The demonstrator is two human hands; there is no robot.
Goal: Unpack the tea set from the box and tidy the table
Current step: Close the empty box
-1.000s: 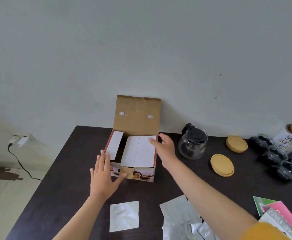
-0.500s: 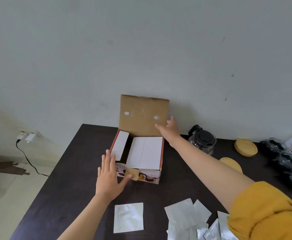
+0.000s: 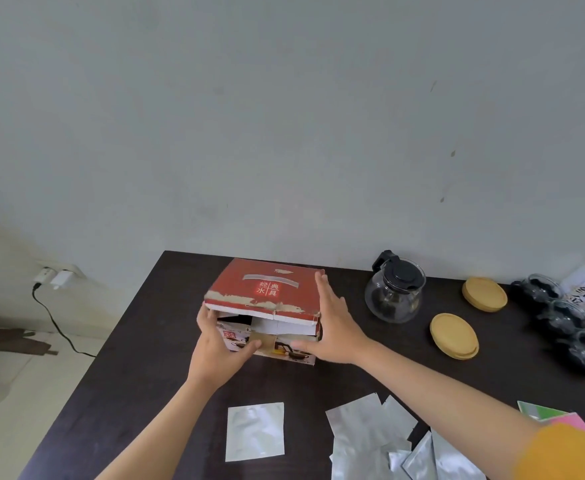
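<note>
Looking down from your head camera, the red-lidded cardboard tea-set box (image 3: 267,311) sits toward the far middle of the dark wooden table (image 3: 138,368), its long axis running left to right across your view. Both hands bracket it at the near front. Your left hand (image 3: 216,351) cups the left front corner, fingers spread along the side wall, thumb on the printed front face. Your right hand (image 3: 332,327) lies flat and open against the right end, fingers reaching up to the lid's edge, thumb across the front. Neither hand is closed around anything (they press rather than grip). The lid is down but not seated: a gap shows white inner flaps along the front. The hands look about equally near, so pressing the lid shut likely falls to both. Right of the box, apart from it, stands a glass teapot with a black lid (image 3: 395,292).
</note>
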